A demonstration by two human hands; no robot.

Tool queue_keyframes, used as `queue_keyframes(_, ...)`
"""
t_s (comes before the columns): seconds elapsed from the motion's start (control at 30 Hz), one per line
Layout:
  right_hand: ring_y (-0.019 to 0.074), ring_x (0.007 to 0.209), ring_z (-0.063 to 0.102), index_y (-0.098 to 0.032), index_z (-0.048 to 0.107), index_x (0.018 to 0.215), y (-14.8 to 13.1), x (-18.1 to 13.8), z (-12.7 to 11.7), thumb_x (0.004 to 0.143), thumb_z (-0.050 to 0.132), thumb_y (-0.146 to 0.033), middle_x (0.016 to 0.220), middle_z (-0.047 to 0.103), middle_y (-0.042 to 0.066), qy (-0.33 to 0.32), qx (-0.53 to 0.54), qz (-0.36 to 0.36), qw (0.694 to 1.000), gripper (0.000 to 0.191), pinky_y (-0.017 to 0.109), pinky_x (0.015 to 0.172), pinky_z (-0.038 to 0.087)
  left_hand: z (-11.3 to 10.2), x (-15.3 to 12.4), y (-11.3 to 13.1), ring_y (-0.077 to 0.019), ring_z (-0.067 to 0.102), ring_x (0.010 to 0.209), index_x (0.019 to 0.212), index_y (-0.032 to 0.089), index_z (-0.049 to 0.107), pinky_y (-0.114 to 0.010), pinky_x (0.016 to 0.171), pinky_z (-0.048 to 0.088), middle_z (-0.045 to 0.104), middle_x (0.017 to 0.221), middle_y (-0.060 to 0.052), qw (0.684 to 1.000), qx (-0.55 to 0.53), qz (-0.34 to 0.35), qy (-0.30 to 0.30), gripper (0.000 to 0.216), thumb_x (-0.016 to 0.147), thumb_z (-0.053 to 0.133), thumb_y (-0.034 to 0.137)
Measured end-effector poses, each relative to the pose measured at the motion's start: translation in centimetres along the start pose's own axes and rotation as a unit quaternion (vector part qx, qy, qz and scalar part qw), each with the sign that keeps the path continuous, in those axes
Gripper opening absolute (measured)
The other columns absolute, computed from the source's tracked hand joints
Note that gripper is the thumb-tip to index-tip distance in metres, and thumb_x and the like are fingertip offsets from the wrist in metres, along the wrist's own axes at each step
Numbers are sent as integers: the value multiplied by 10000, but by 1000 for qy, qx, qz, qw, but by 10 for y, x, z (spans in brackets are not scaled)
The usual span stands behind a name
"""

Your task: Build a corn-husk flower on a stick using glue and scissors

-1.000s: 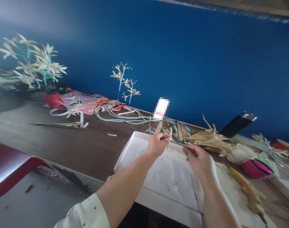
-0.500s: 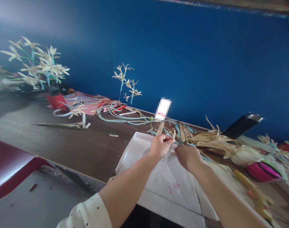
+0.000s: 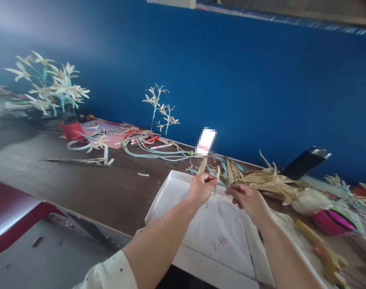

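Observation:
Over the white box lid (image 3: pixel 213 228), my left hand (image 3: pixel 202 188) pinches a small dried husk piece (image 3: pixel 218 172), whose pale tip sticks up above the fingertips. A thin stem shows just below them. My right hand (image 3: pixel 246 199) hovers close by on the right, not touching the left. Its thumb and forefinger are drawn together in a loose pinch, and whatever lies between them is too small to make out. Just beyond the hands, a heap of dried husks (image 3: pixel 267 181) lies mixed with light blue strips. A broader husk strip (image 3: pixel 202 165) rises behind my left hand.
Husk flowers in a red pot (image 3: pixel 72 131) stand at the left, and two flower stems (image 3: pixel 155 102) lean by the blue wall. Coiled pale blue tubing (image 3: pixel 159 155), a blurred white upright item (image 3: pixel 206 141), a black flask (image 3: pixel 305 162) and a pink pouch (image 3: pixel 333 220) lie around.
My right hand has turned and drawn slightly back from the left, its fingers less tightly curled. The left hand keeps its pinch on the husk piece. The view has shifted a little.

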State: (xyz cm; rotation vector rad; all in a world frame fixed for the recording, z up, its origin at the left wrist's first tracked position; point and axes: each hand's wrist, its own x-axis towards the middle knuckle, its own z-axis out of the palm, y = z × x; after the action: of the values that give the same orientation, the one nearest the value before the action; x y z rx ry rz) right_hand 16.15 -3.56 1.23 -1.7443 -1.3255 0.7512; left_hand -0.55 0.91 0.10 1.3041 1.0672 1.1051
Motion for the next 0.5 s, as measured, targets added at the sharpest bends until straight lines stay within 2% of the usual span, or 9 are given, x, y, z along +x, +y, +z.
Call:
queue_keyframes(0.07, 82, 483, 469, -165, 638, 791, -3, -3, 8, 625, 728, -387, 752, 670, 45, 13, 162, 45, 986, 291, 187, 409, 292, 0, 1, -2, -130, 595, 685, 759, 158, 680, -241, 675, 447, 684, 727, -22, 1000, -5, 2, 3, 154, 689, 666, 295)
queue_keyframes(0.17, 49, 478, 430, -162, 619, 826, -13, -8, 20, 534, 809, -323, 746, 659, 34, 20, 309, 75, 948, 383, 144, 395, 261, 0, 3, -6, -121, 578, 648, 772, 154, 680, -240, 649, 446, 674, 702, -19, 1000, -21, -3, 1, 178, 693, 665, 313)
queue_keyframes(0.3, 36, 476, 426, -169, 611, 838, -20, -11, 35, 514, 832, -298, 745, 648, 16, 45, 387, 86, 917, 413, 124, 388, 276, -1, 5, -8, -111, 563, 628, 794, 150, 686, -239, 638, 452, 678, 725, -24, 999, -33, -18, -1, 197, 697, 666, 320)
queue_keyframes(0.5, 40, 492, 448, -175, 630, 865, -4, -9, 50, 562, 821, -362, 818, 635, 13, 102, 421, 89, 897, 404, 139, 388, 320, -2, 3, -5, -123, 580, 659, 779, 146, 690, -230, 629, 448, 688, 743, -38, 999, -26, -6, -21, 196, 696, 666, 322)
